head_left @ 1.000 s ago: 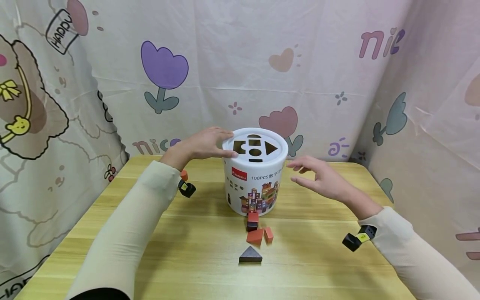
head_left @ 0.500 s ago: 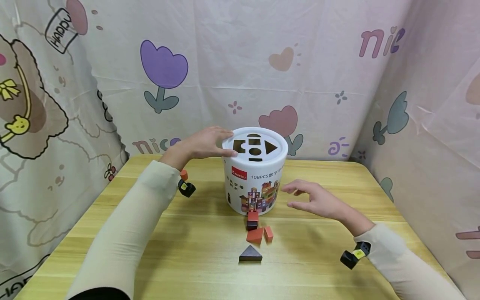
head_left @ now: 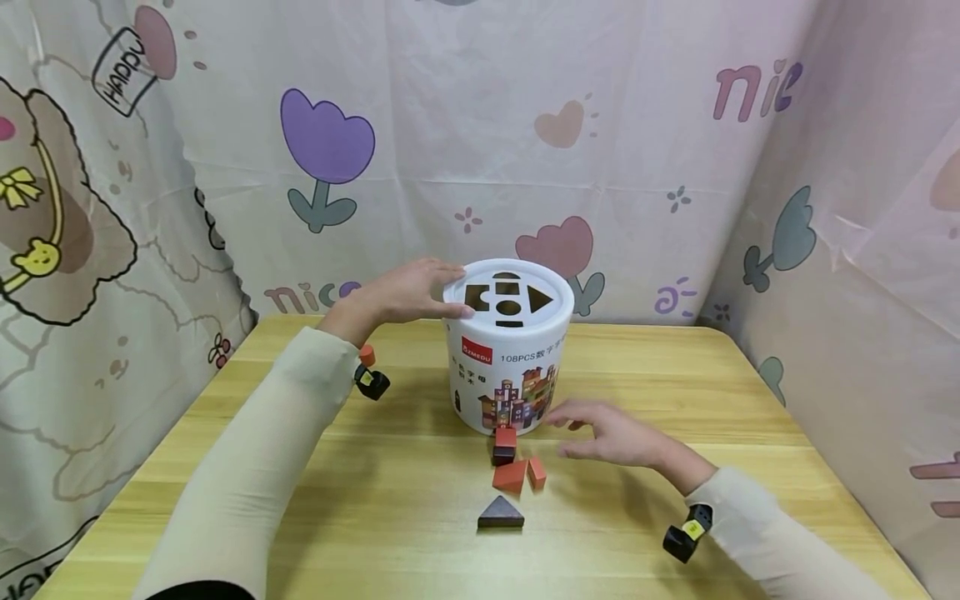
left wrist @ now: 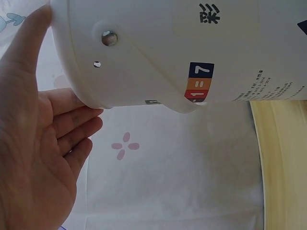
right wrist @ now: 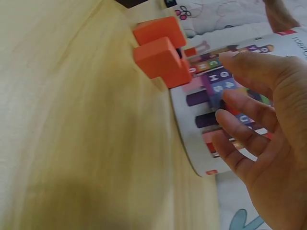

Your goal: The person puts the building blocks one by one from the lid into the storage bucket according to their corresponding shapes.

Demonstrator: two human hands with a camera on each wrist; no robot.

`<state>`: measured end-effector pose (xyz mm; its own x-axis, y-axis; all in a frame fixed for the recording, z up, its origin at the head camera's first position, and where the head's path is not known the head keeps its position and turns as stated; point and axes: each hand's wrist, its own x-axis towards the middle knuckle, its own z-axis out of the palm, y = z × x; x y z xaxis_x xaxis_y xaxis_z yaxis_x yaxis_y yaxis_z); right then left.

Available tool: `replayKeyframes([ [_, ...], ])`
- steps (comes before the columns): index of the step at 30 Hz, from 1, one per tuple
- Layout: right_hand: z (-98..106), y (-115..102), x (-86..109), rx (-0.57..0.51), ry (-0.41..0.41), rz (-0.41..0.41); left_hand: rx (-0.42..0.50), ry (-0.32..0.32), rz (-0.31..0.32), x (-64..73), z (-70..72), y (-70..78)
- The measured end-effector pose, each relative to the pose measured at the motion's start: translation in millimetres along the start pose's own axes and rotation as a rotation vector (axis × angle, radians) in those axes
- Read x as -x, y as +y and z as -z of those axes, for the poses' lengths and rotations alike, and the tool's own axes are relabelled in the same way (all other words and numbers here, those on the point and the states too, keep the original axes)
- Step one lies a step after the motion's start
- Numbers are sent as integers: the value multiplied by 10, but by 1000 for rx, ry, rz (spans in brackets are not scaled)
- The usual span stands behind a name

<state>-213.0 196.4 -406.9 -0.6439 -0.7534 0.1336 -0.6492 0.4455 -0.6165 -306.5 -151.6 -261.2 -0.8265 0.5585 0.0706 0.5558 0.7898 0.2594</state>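
A white toy-block bucket (head_left: 471, 392) stands upright on the table, with shaped holes cut in its lid (head_left: 542, 320). My left hand (head_left: 397, 293) holds the lid's left rim, thumb in front and fingers behind, as the left wrist view also shows. Low beside the bucket's right side hovers my right hand (head_left: 611, 435), its fingers loosely bent and holding nothing. Several blocks lie in front: a red block (head_left: 506, 437) by a dark one (head_left: 503, 456), a red wedge (head_left: 510, 476), a small red block (head_left: 536, 473) and a dark triangular block (head_left: 501, 514).
An orange block (head_left: 367, 356) shows behind the left wrist camera (head_left: 372, 382). The wooden table (head_left: 390, 517) runs back to a patterned cloth (head_left: 450, 133), with more cloth on both sides.
My right hand has moved down and to the left, from near the bucket's upper right side to near its base. The left hand keeps its place on the rim.
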Motion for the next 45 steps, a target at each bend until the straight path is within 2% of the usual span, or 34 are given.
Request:
replayKeyframes([
  [11, -247, 29, -54, -68, -101, -26, 10, 4, -10, 24, -11, -7],
  [15, -318, 54, -74, -97, -128, -3, 12, 4, -14, 28, -9, -6],
  [28, -361, 33, -83, -119, -167, 34, 12, -3, -8, 31, -22, -14],
  [35, -347, 35, -63, -61, -170, 47, 14, -2, -1, 38, -20, -2],
  [45, -320, 40, -70, 6, -118, 56, 28, -5, 13, 31, -20, 4],
])
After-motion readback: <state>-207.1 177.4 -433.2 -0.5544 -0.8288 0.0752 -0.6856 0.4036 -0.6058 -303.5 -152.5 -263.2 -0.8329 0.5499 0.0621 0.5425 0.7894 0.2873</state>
